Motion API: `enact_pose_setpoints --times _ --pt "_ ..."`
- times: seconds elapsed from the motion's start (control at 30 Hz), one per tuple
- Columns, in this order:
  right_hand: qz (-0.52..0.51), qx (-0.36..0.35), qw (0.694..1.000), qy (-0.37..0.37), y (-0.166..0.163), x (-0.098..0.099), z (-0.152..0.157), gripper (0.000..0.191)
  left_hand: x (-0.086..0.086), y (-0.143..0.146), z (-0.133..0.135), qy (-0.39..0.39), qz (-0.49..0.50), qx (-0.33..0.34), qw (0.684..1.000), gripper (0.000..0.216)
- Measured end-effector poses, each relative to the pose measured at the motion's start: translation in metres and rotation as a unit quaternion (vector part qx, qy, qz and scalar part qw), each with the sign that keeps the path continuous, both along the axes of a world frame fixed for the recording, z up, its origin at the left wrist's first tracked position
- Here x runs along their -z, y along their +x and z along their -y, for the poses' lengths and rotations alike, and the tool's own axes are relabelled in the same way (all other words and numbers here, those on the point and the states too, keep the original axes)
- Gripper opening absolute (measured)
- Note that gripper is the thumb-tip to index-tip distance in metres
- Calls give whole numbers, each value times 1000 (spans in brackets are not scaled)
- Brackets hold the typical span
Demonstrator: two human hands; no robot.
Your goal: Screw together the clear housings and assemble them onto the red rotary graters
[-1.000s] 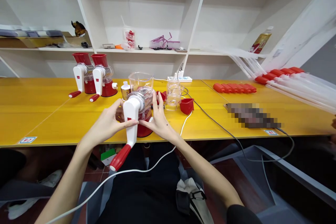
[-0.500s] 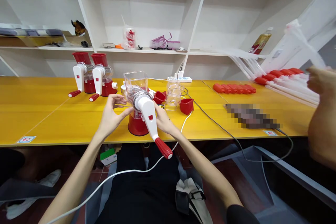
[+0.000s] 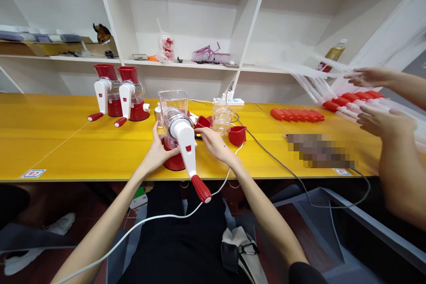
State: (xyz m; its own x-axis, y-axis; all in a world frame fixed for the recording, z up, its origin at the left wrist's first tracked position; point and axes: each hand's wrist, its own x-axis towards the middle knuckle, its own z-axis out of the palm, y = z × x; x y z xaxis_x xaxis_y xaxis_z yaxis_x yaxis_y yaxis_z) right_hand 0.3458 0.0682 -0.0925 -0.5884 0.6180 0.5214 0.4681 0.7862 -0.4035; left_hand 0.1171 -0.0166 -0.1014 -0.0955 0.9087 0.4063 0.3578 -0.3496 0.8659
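A hand-crank grinder (image 3: 176, 135) with a red base, clear hopper and white crank arm stands at the front edge of the yellow table (image 3: 66, 142). Its red-tipped handle (image 3: 201, 187) hangs down past the edge. My left hand (image 3: 159, 151) is wrapped round the left side of its red base. My right hand (image 3: 214, 143) hovers just right of the crank hub, fingers spread, reaching toward a small red cup (image 3: 202, 121) behind the grinder.
Two finished red-and-white grinders (image 3: 118, 95) stand at back left. A clear jar (image 3: 221, 118), another red cup (image 3: 237, 135) and a power strip (image 3: 229, 100) lie behind. Red parts (image 3: 296, 114) and clear tubes lie right, where another person's hands (image 3: 379, 120) move. A white cable (image 3: 159, 219) hangs below.
The grinder was turned so its crank swung from lower left to lower right, and it now rests on the table. My right hand left the crank. Another person's hands came in at the right.
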Motion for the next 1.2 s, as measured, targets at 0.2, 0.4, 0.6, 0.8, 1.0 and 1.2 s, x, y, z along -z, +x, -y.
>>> enact_pose_setpoints --times 0.2,0.4,0.6,0.8,1.0,1.2 --pt "149 107 982 49 -11 10 4 41 5 -2 0 17 1 -23 1000 129" --pt "257 161 950 80 -32 -2 4 39 6 0 -1 38 -5 -24 999 128" --pt "303 146 937 92 -35 -7 9 37 16 -3 -6 38 2 -41 998 130" --pt "295 145 942 65 -17 -6 23 36 17 -3 -7 25 8 -49 998 134" --pt "221 174 959 39 15 4 42 32 10 0 -3 34 11 -37 999 129" --pt "110 249 960 67 87 30 79 26 12 -2 -5 30 -2 -55 998 135"
